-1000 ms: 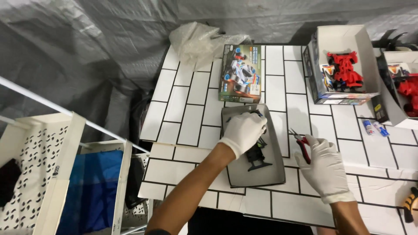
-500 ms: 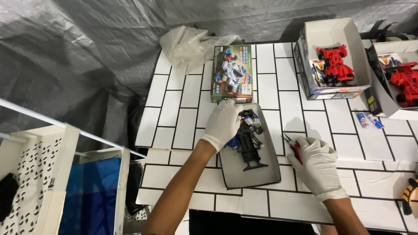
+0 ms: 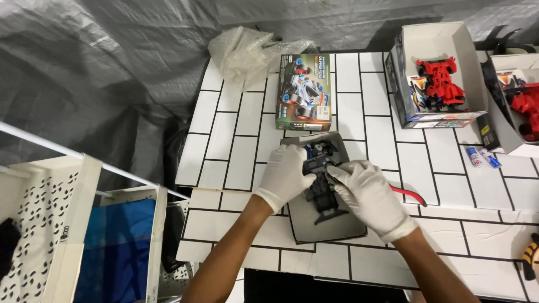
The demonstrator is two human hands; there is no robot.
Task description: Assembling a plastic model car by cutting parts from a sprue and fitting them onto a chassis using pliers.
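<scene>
Grey plastic sheeting (image 3: 101,73) fills the 9-to-12 o'clock side, creased and slightly shiny. White tile-pattern table (image 3: 236,140), black grid lines, flat and matte. White perforated baskets (image 3: 45,224) at 8 o'clock, blue cloth inside.

Open cardboard boxes (image 3: 435,67) at 1-2 o'clock, each with a red toy car body, glossy moulded plastic. Printed kit box (image 3: 305,92) at 12 o'clock, closed, flat rectangle. Crumpled clear bag (image 3: 247,50) at 11 o'clock.

Centre: grey tray (image 3: 331,224), smooth, rectangular with rounded edges. On it the black toy car chassis (image 3: 324,193), hard plastic, blue part at its 12 o'clock end.

Left hand (image 3: 285,177), white glove, curled around the chassis's 9 o'clock side, pinching it. Right hand (image 3: 368,191), also gloved, clenched on red-handled pliers (image 3: 409,195), handles poking out toward 3 o'clock, fingertips touching the chassis; tool tip hidden.

Progress, as a judgement: chassis looks partly built, frame and blue piece in place, no body shell on, wheels not clearly seen. Fitting underway, plenty left.

Small blue-white tubes (image 3: 483,157) at 3 o'clock. Yellow-black tool (image 3: 530,258) at 4 o'clock edge.
</scene>
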